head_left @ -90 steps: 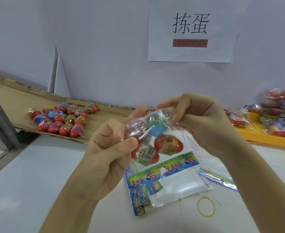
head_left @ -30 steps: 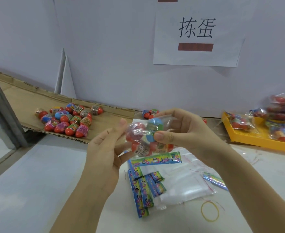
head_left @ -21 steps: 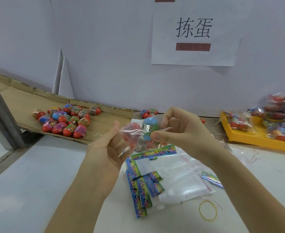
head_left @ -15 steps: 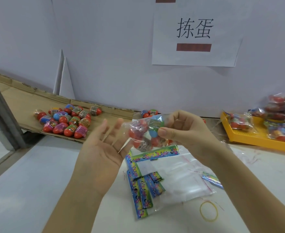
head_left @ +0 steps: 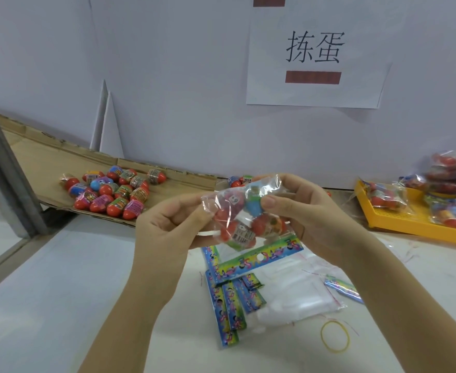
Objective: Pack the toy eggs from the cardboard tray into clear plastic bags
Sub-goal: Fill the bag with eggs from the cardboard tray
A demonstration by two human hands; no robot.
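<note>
Toy eggs (head_left: 248, 227) sit bunched inside the clear plastic bag (head_left: 213, 203), and we've got it raised over the middle of the counter (head_left: 60, 305). Our left hand (head_left: 167, 232) curls its fingers and pinches the bag's left edge; our right hand (head_left: 310, 219) grips the other side, thumb across the front. Held from both sides like that, it looks ready for closing, we'd say. Loose eggs (head_left: 108, 195) wait on the cardboard tray (head_left: 41, 160) at the back left edge. Empty bags (head_left: 288, 289) lie flat beneath our hands, within easy reach. Filled bags (head_left: 388, 197) pile in the yellow tray (head_left: 399, 227) at the right edge.
</note>
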